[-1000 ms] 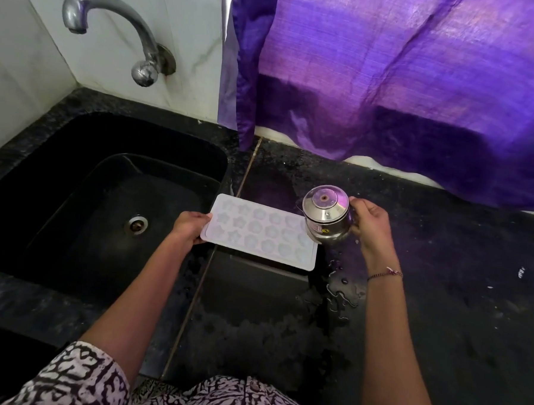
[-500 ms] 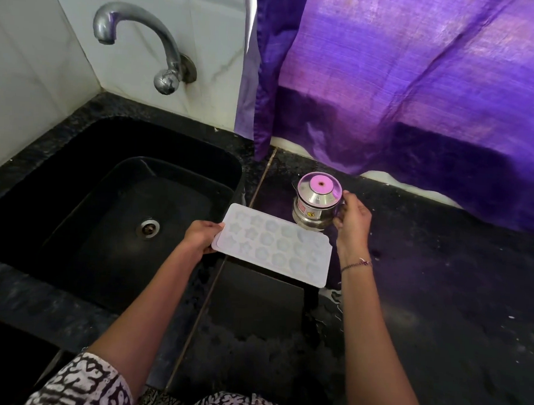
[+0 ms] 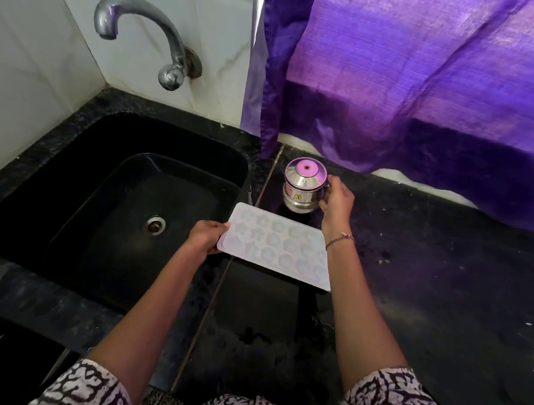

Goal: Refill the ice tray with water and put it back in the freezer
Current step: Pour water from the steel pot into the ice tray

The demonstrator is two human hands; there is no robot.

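Observation:
A white ice tray (image 3: 276, 244) with several shaped cells lies level just above the black counter, right of the sink. My left hand (image 3: 206, 234) grips its left short edge. A small steel jug (image 3: 303, 185) stands upright on the counter behind the tray, close to the curtain. My right hand (image 3: 337, 201) is curled round the jug's right side at its handle. My right forearm crosses over the tray's right end.
A black sink (image 3: 117, 151) with a drain (image 3: 155, 225) lies to the left, with a steel tap (image 3: 162, 45) on the white wall above it. A purple curtain (image 3: 420, 86) hangs over the back of the black counter (image 3: 440, 289). Wet patches mark the counter near me.
My right hand moved the jug away from above the tray and set it down on the counter behind it. My left hand still holds the tray.

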